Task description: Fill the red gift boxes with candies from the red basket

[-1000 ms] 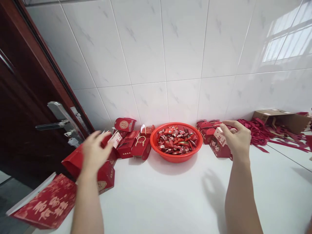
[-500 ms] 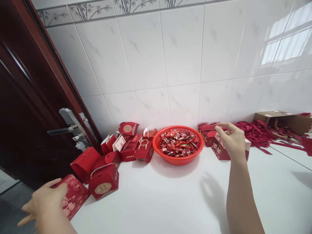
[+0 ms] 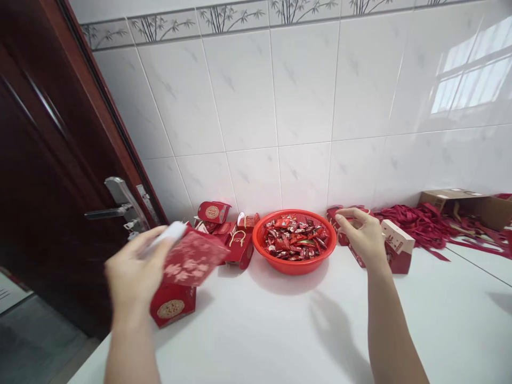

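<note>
While my left hand [image 3: 134,274] pinches a flat red card [image 3: 192,257] by its near edge, left of the red basket [image 3: 295,242], it looks light, thin, bendy, so edges seem the safest hold. Right hand [image 3: 362,237], right of the basket, hovers with fingers loosely spread above a small red box [image 3: 394,248], gripping nothing. Basket: perforated plastic, round, heaped with glossy wrapped sweets [image 3: 294,237].
</note>
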